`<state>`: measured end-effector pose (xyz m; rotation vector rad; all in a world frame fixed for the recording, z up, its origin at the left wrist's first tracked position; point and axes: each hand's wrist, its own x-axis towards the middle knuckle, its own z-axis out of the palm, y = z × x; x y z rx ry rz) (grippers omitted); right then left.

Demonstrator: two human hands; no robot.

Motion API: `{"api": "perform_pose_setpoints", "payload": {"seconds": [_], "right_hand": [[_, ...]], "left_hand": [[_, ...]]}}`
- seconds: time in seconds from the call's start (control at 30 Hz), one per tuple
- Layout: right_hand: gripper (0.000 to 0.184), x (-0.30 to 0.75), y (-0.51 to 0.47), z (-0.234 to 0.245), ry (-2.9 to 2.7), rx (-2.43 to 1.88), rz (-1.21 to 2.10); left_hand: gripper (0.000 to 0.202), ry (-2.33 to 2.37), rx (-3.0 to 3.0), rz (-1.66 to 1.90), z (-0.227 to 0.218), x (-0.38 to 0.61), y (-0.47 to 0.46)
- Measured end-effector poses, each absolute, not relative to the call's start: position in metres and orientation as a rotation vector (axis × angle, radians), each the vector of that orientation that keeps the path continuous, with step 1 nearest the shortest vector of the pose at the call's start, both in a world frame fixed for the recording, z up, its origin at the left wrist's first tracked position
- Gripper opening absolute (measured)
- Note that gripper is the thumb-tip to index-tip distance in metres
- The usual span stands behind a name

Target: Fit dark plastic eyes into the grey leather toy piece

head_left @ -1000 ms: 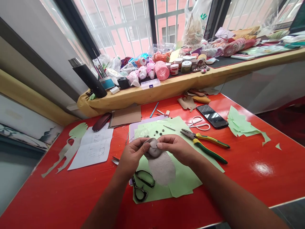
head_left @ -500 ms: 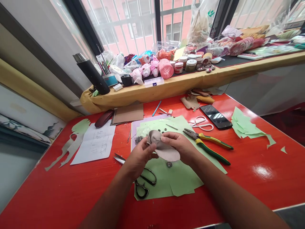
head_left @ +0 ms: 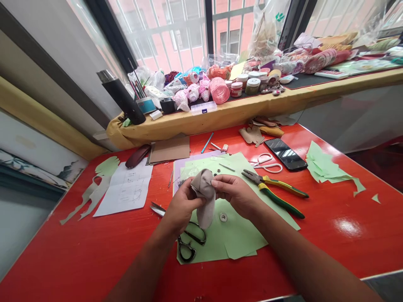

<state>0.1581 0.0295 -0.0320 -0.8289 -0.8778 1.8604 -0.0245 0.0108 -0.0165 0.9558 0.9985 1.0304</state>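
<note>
Both hands hold a grey-beige piece of soft leather [head_left: 205,197] above the green paper sheets [head_left: 233,239]. My left hand [head_left: 181,205] pinches its left side with thumb and fingers. My right hand [head_left: 234,193] pinches its upper right edge. The piece is folded over at the top and hangs down between the hands. A small round metal snap [head_left: 223,217] lies on the green paper just below my right hand. Black scissors [head_left: 189,241] lie under my left wrist.
On the red table [head_left: 330,235] lie green-and-yellow pliers [head_left: 277,193], white scissors [head_left: 267,163], a black phone [head_left: 286,154], green scraps [head_left: 327,167], a drawn sheet [head_left: 127,188], brown card [head_left: 170,149] and a dark case [head_left: 137,156]. The window ledge [head_left: 239,111] holds jars, yarn and a black flask [head_left: 121,98].
The leather piece went from hanging, to held flat, to folded over and hanging again. The metal snap on the green paper has come into view below it.
</note>
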Motion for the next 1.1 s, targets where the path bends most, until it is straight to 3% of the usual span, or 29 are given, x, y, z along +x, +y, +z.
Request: {"api": "perform_pose_setpoints", "payload": {"seconds": [0.2,0.57,0.7,0.77,0.97,1.1], "right_hand": [[0.034,0.158,0.028,-0.031,-0.845,-0.792,1.911],[0.037,0.16,0.028,-0.033,-0.871,-0.847,1.883],[0.035,0.163,0.03,-0.029,-0.902,-0.885,1.811],[0.033,0.163,0.03,-0.026,-0.951,-0.913,1.776],[0.032,0.161,0.025,-0.026,-1.165,-0.964,1.743],[0.033,0.161,0.025,-0.028,-1.176,-0.948,1.808]], "left_hand": [[0.048,0.926,0.727,1.03,-0.019,-0.024,0.013],[0.037,0.92,0.725,0.992,-0.023,-0.025,0.015],[0.073,0.847,0.948,0.93,-0.01,-0.042,0.017],[0.081,0.819,1.018,0.884,-0.005,-0.047,0.017],[0.042,1.05,1.064,0.888,-0.008,-0.042,0.015],[0.034,1.051,1.081,0.841,-0.009,-0.044,0.016]]}}
